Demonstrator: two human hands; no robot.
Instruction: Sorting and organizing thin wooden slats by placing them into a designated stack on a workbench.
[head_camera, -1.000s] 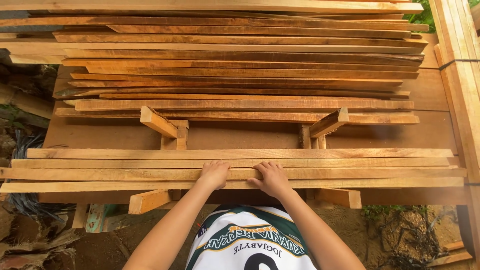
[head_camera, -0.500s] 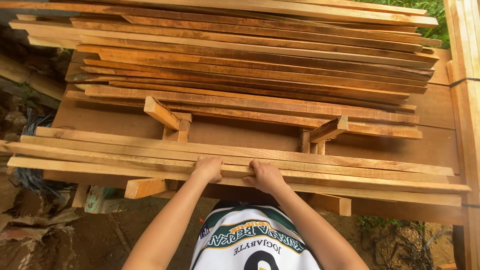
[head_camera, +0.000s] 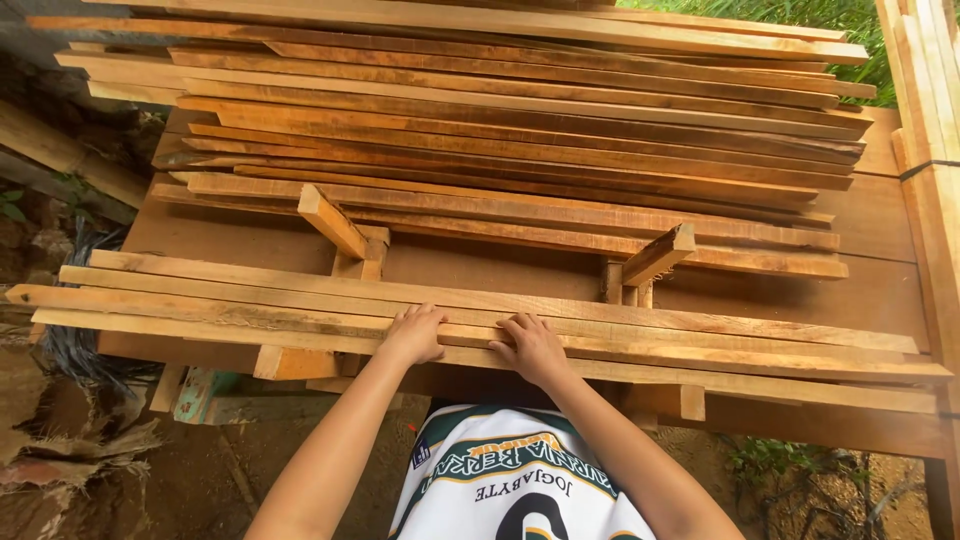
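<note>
Both hands pressed flat on a bundle of long wooden slats at the near edge of a wooden workbench.

The left hand (head_camera: 412, 335) and right hand (head_camera: 533, 347) lie palm-down, side by side but apart, fingers spread and gripping nothing, on the near slats (head_camera: 700, 340) that run along the near edge of the workbench (head_camera: 880, 215) and overhang its left end. Just behind them two short upright wooden stops (head_camera: 340, 232) stand, their top pieces tilted. A larger stack of slats (head_camera: 520, 120) covers the far edge. A white and green jersey (head_camera: 510, 480) shows below.
</note>
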